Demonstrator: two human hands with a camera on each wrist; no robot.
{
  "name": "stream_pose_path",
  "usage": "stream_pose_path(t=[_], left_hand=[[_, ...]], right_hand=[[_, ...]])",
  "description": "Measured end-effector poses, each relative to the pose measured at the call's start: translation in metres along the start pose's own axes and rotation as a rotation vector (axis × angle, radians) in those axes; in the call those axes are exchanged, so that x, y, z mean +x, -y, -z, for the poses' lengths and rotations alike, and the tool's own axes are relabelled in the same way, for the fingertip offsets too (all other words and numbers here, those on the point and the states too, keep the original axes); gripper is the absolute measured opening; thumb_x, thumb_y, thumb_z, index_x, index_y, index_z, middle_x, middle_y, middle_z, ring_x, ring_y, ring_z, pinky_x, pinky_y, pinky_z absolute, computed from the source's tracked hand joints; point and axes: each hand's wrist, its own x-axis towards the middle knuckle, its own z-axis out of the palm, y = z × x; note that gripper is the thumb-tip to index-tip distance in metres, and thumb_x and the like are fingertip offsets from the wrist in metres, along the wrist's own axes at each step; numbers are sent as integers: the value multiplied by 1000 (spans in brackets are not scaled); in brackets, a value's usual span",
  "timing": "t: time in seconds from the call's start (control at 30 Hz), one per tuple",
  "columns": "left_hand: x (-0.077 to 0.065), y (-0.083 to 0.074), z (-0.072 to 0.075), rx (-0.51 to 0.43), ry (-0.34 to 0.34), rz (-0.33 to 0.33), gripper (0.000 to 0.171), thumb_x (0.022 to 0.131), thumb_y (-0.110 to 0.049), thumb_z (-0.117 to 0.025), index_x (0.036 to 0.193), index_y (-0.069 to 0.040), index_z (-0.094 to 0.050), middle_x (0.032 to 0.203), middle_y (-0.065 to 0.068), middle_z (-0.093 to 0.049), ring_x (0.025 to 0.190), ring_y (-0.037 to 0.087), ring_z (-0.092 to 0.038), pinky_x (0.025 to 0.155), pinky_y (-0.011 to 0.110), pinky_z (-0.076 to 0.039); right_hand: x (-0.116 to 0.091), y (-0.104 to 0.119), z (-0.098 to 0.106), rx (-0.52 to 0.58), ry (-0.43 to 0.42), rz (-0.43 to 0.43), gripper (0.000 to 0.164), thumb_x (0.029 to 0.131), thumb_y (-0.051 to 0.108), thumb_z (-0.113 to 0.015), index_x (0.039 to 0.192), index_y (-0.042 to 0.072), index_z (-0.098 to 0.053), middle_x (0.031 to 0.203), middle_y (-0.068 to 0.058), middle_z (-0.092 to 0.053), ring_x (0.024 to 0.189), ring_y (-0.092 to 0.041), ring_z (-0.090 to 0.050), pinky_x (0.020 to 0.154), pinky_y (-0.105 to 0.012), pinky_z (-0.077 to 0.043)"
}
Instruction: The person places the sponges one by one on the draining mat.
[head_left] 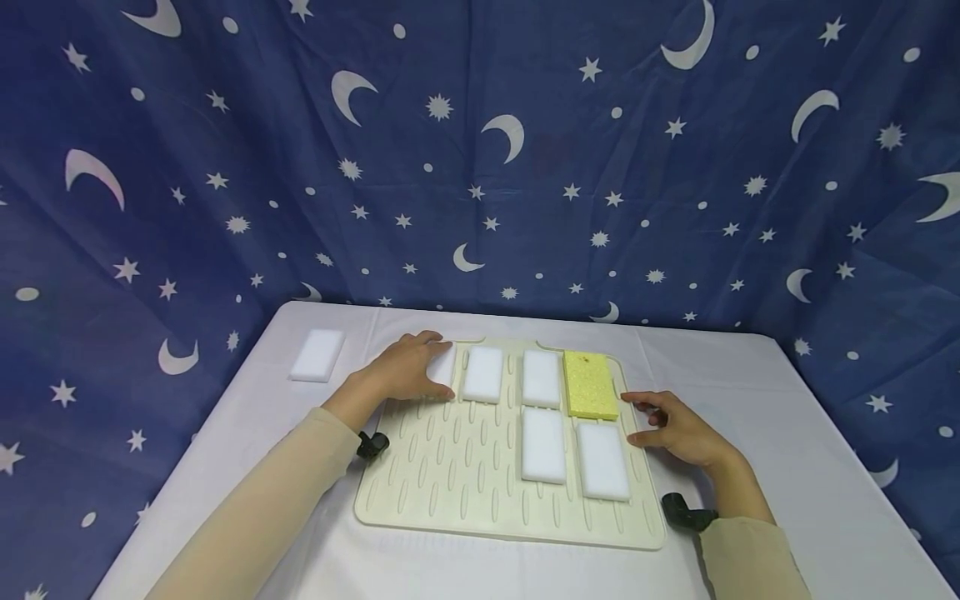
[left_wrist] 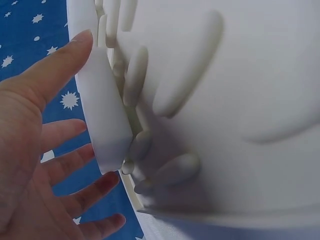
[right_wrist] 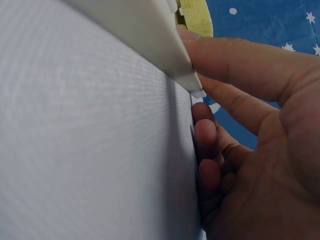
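Observation:
A cream ridged drying mat (head_left: 442,508) lies on the table. At its back left corner, my left hand (head_left: 408,367) spreads its thumb and fingers around a white sponge (head_left: 442,365), partly hidden by the hand. In the left wrist view, the thumb tip is right at one end of this white sponge (left_wrist: 102,115), and the fingertips are near its other end. Over the mat's right edge, my right hand (head_left: 678,429) holds nothing; its thumb and index finger are apart, beside a yellow sponge (head_left: 591,385). The right wrist view has its fingers (right_wrist: 235,60) close to the mat's rim (right_wrist: 150,35).
On the mat's back row are more white sponges (head_left: 483,373), with a white sponge (head_left: 543,446) and another white sponge (head_left: 603,461) in front. A separate white sponge (head_left: 317,356) lies on the white tablecloth (head_left: 787,417) at the left. Behind hangs a blue star-and-moon curtain (head_left: 540,242).

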Motion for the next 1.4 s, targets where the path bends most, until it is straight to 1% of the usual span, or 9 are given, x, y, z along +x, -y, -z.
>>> stream_pose_path(t=[0.17,0.63,0.9,1.03,1.2,1.4], left_hand=[[0,0,0,14,6,3,98,80,-57,-84,158,-14,-44,165,12,-38,142,38,-45,117,53,-39],[-7,-1,7,32,2,-15,99,80,-59,-83,159,-15,-43,166,14,-35,144,41,-42,117,57,-37],[-10,6,10,45,-10,-16,100,80,-61,-82,160,-16,-42,166,13,-35,146,40,-41,118,57,-36],[-14,9,14,49,-20,-25,100,81,-60,-82,159,-14,-42,165,15,-36,144,41,-42,116,58,-38],[-21,13,18,38,-34,-28,99,81,-59,-82,159,-13,-43,165,15,-37,144,42,-42,116,59,-36],[-25,22,19,42,-56,-29,99,80,-60,-82,159,-14,-44,163,15,-39,143,42,-43,114,61,-38]], right_hand=[[1,-2,-1,-17,-6,-15,76,77,20,-89,146,12,-58,121,-14,-45,106,-28,-40,84,-38,-39],[0,-3,-2,-10,-4,-23,77,77,19,-88,147,12,-57,123,-15,-45,107,-29,-40,84,-38,-39],[0,-3,-2,-16,-3,-25,77,77,21,-88,147,13,-57,123,-14,-45,108,-28,-40,85,-38,-38],[-1,-2,-2,-17,-4,-24,77,77,21,-88,147,13,-57,123,-14,-44,108,-28,-40,85,-38,-38],[-1,0,-1,-9,0,-30,77,77,21,-88,147,14,-57,123,-14,-44,109,-28,-39,85,-38,-38],[-1,1,0,0,2,-18,77,77,20,-88,147,13,-57,124,-14,-43,107,-28,-39,85,-39,-38]])
